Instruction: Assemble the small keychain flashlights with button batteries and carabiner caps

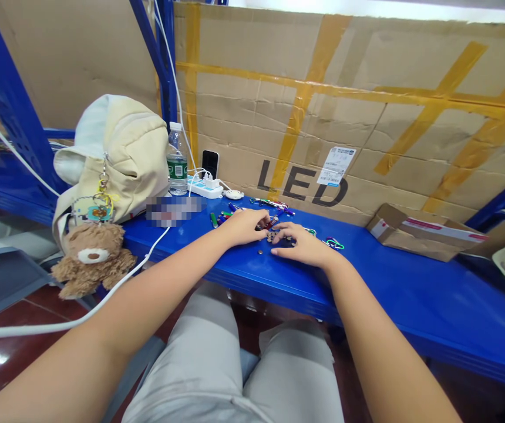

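Water-filled plastic bottle (177,167) beyond the left hand (243,228)

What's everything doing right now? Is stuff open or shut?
Left hand, palm down on the blue shelf
Right hand, palm down beside small metal pieces
Water bottle, upright, capped
Phone, upright, screen dark
Power strip, plugged in
Cardboard box, flap open

hands (241,227): 2; carabiners (334,244): 2; teddy bears (93,258): 1; water bottles (177,167): 1; power strips (204,187): 1; boxes (420,232): 1
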`<state>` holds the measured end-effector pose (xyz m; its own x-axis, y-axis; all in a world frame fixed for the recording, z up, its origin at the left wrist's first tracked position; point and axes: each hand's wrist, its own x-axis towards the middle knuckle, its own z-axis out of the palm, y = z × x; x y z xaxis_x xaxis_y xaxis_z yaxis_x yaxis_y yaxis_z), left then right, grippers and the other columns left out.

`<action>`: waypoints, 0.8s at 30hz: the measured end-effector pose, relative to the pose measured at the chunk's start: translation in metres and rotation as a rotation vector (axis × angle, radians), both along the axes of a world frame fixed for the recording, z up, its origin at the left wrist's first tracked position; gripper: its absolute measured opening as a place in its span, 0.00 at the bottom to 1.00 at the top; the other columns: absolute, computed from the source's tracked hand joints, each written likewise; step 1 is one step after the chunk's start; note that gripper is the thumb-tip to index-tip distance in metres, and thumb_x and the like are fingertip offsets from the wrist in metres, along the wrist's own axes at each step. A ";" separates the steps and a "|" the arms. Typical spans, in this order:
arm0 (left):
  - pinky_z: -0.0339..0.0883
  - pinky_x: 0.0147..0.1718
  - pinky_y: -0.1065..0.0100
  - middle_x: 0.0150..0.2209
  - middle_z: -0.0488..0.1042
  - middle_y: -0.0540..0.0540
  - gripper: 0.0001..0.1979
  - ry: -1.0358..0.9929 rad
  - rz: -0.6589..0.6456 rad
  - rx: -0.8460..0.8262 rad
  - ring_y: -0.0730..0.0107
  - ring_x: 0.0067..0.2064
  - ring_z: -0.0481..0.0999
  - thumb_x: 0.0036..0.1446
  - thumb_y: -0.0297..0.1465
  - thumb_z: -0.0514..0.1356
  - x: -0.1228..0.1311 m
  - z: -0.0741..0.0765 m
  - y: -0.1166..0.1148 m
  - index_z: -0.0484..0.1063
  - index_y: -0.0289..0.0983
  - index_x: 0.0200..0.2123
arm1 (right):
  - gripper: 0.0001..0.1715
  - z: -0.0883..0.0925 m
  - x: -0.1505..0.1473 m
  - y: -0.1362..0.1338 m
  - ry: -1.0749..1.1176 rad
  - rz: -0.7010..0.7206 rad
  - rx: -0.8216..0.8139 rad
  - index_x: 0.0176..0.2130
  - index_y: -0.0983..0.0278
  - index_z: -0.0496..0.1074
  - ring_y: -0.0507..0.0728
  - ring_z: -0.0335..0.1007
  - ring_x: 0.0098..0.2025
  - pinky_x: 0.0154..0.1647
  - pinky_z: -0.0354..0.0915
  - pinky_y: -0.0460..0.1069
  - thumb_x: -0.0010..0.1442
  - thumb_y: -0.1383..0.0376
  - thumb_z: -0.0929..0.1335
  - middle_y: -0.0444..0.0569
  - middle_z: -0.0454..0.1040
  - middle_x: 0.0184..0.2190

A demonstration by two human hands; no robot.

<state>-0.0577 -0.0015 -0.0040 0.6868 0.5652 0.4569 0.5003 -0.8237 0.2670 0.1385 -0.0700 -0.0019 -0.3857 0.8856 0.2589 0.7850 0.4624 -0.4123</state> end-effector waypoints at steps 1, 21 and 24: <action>0.67 0.43 0.66 0.39 0.77 0.47 0.11 -0.001 0.007 -0.002 0.64 0.41 0.76 0.51 0.31 0.58 0.000 0.000 0.000 0.70 0.38 0.40 | 0.11 -0.001 0.000 0.000 -0.034 0.001 -0.016 0.34 0.60 0.77 0.62 0.57 0.60 0.62 0.52 0.61 0.49 0.58 0.73 0.52 0.68 0.52; 0.67 0.41 0.68 0.39 0.78 0.48 0.12 0.062 -0.148 -0.044 0.64 0.42 0.76 0.50 0.28 0.57 -0.001 0.001 -0.005 0.70 0.38 0.41 | 0.08 -0.002 0.002 0.008 0.216 -0.059 0.387 0.34 0.60 0.74 0.60 0.65 0.54 0.57 0.59 0.58 0.55 0.58 0.69 0.51 0.70 0.48; 0.67 0.40 0.68 0.39 0.78 0.48 0.12 0.053 -0.118 -0.048 0.64 0.42 0.76 0.50 0.28 0.57 -0.001 0.000 -0.004 0.70 0.38 0.40 | 0.13 0.000 0.003 0.009 0.223 -0.079 0.385 0.38 0.59 0.73 0.61 0.65 0.54 0.57 0.59 0.58 0.54 0.57 0.70 0.52 0.71 0.48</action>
<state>-0.0588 -0.0056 -0.0037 0.7727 0.4991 0.3922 0.4148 -0.8647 0.2832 0.1418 -0.0614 -0.0018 -0.2178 0.7330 0.6444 0.7356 0.5572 -0.3852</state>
